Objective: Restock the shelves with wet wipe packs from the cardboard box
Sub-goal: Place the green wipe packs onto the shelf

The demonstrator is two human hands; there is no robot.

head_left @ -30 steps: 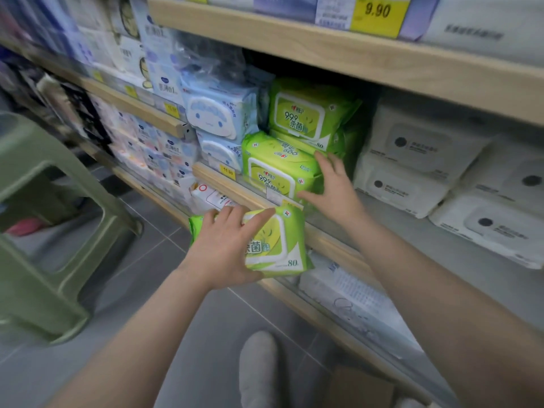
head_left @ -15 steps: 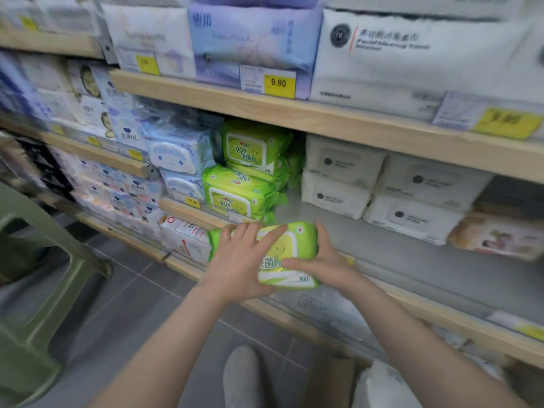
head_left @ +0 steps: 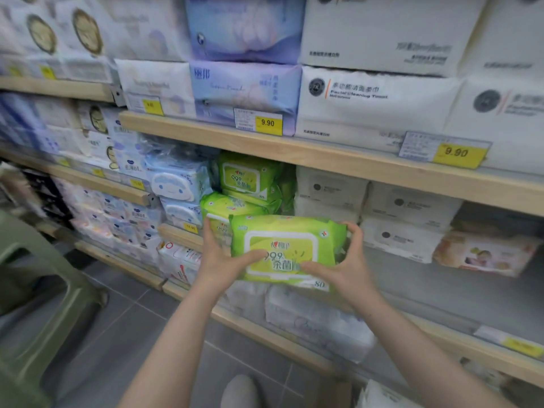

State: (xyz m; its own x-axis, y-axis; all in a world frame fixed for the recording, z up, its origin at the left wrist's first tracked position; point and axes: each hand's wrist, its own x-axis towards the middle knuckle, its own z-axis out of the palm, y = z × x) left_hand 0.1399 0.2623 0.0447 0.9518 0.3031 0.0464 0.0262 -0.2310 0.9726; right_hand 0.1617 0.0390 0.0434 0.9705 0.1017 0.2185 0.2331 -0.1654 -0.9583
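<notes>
Head view: green pack (head_left: pixel 287 248) held at shelf front, just right of stocked green packs (head_left: pixel 235 195). My left hand (head_left: pixel 223 257) and right hand (head_left: pixel 343 266) clamp its ends, thumbs on label. I'd keep it level, slide straight back onto bare shelf (head_left: pixel 441 290), flush beside the stack.

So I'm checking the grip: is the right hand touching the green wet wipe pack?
Touching. The head view shows the right hand gripping the green wet wipe pack's right end, thumb on its front.

three green wipe packs (head_left: pixel 287 248), two hands (head_left: pixel 219 260)
</notes>
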